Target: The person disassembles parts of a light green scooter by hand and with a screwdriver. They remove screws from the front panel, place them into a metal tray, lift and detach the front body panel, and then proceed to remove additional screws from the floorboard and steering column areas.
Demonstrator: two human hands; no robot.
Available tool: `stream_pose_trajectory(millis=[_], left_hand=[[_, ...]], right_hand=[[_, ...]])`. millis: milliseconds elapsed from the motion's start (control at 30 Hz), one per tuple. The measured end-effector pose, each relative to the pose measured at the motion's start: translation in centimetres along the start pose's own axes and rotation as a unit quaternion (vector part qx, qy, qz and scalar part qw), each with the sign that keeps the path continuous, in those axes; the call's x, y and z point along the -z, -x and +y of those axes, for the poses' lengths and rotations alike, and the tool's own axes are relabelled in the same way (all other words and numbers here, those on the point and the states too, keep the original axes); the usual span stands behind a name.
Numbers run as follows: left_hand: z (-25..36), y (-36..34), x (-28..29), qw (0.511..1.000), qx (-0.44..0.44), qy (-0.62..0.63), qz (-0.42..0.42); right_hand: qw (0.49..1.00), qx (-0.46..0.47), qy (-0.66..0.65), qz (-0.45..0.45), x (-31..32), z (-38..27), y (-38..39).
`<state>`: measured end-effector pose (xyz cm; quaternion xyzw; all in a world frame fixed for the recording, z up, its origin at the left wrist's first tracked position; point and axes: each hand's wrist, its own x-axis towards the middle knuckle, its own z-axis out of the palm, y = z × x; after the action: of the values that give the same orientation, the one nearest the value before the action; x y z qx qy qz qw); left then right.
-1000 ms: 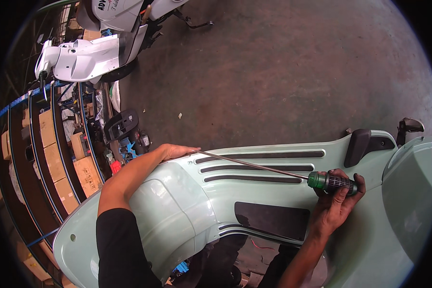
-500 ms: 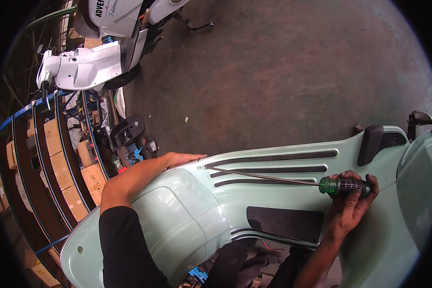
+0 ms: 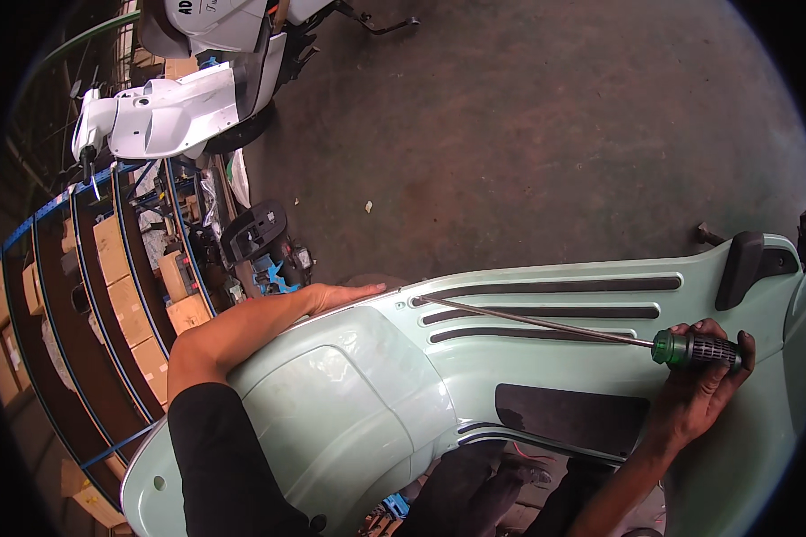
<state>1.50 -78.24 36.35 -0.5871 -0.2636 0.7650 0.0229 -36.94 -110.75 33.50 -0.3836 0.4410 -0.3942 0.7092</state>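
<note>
A pale green scooter body (image 3: pixel 349 385) lies across in front of me, with black rubber strips (image 3: pixel 546 288) set in its floorboard. My right hand (image 3: pixel 694 398) grips a long screwdriver (image 3: pixel 667 347) by its green and black handle. The metal shaft runs left, low over the strips, and its tip is at the left end of the farthest strip, close to a small hole in the panel. My left hand (image 3: pixel 349 294) rests along the far edge of the body, left of the tip. One digit stretches along that edge; the other fingers are mostly hidden behind it.
A black rectangular panel (image 3: pixel 573 416) sits in the near part of the floorboard, and a black pad (image 3: pixel 740 268) at its right end. Beyond on the left stand a white scooter (image 3: pixel 188 112) and a rack with cardboard boxes (image 3: pixel 125 304). Dark parts (image 3: pixel 258 231) lie on the floor.
The view has shifted, so the scooter body and both hands appear farther right. The screwdriver still has its tip at the same strip end, and my left hand keeps to the far edge.
</note>
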Motion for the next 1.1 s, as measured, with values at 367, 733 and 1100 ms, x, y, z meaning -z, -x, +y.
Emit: stream_pose_trajectory(millis=[367, 733, 1100], left_hand=[[2.4, 0.8, -2.9, 0.993, -0.096, -0.064, 0.039], [5.2, -1.9, -3.9, 0.989, -0.108, -0.095, 0.035], [5.3, -1.0, -4.9, 0.981, -0.076, -0.115, 0.136]], right_hand=[[1.000, 0.001, -0.005, -0.016, 0.4, 0.4, 0.0], [1.000, 0.009, -0.001, -0.028, 0.3, 0.2, 0.0], [0.999, 0.018, 0.008, -0.038, 0.3, 0.2, -0.5]])
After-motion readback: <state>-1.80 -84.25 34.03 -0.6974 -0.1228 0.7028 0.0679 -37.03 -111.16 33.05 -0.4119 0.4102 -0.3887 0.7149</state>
